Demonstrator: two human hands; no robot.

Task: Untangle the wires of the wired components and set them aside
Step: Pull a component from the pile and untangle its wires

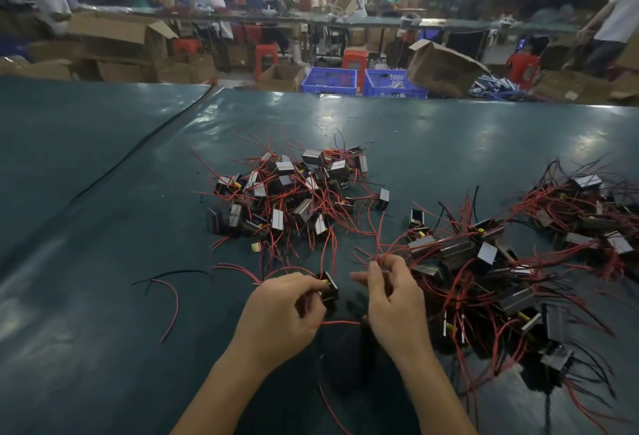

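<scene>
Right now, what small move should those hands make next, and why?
Probably ease the right hand away from the right pile: it pinches red wires that run into that tangle, while the left hand grips one black component, so a gentle pull may free the wires.

Black component (328,287) with red lead, near centre, gripped by left hand (287,306). Loose pile (294,189) of same components far centre. Tangled pile (484,272) at right; right hand (394,303) pinches its red wires (380,254).
</scene>
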